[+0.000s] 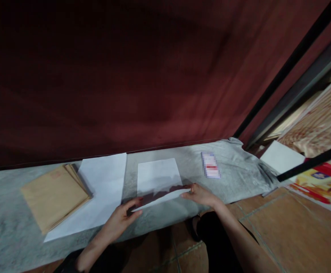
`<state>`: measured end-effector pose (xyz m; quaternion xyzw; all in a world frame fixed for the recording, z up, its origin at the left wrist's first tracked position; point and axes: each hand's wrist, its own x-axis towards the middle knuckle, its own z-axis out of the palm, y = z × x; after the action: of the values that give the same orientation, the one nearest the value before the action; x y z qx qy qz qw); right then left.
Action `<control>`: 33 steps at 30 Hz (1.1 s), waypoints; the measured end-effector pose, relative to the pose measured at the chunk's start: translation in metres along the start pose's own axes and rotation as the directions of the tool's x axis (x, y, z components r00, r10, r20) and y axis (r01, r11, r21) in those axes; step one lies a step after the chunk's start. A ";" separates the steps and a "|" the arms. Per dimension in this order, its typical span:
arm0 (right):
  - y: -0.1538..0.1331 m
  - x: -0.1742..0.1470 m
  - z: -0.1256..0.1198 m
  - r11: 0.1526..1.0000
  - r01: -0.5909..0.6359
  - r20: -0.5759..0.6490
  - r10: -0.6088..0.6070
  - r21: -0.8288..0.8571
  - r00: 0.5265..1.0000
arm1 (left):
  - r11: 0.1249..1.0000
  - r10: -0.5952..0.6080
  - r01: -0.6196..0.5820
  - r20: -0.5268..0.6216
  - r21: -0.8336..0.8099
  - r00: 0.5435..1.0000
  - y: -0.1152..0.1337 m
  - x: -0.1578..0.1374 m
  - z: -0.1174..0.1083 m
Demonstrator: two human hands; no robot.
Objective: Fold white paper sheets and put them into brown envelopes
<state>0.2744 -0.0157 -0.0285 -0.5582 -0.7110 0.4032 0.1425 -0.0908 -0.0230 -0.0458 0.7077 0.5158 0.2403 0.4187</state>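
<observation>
A sheet of white paper [158,174] is in front of me, its near edge raised in a shallow curve off the grey cloth. At the left corner of that edge is my left hand [122,218], thumb on the near side and fingers behind. My right hand [199,194] pinches the right corner between thumb and fingers. Whether the raised part and the flat part are one sheet, I cannot tell. To the left, a stack of brown envelopes [57,195] rests partly on larger white paper [105,189].
Grey cloth [228,167] covers the long, low surface. A small blurred packet with a red band [211,165] lies to the right. Dark red fabric [142,83] hangs behind. Black bars [290,68], a colourful printed box [322,185] and floor tiles [293,227] are at the right.
</observation>
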 end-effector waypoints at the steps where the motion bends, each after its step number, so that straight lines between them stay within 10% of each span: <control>1: 0.002 0.003 0.000 0.999 -0.030 0.006 0.030 -0.015 1.000 | 1.000 -0.011 0.011 -0.003 0.000 1.000 0.001 0.003 -0.001; 13: 0.001 0.053 0.002 0.998 -0.034 -0.205 0.022 -0.054 0.978 | 0.980 -0.140 0.107 -0.198 -0.168 0.970 0.005 0.048 0.003; 33: -0.032 0.092 0.026 0.734 -0.462 -0.499 0.193 -0.498 0.845 | 0.766 -0.274 0.462 -0.423 0.447 0.864 0.022 0.093 0.011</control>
<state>0.2048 0.0554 -0.0445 -0.7652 -0.6413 0.0474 0.0302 -0.0379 0.0568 -0.0415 0.6273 0.7553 0.1149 0.1512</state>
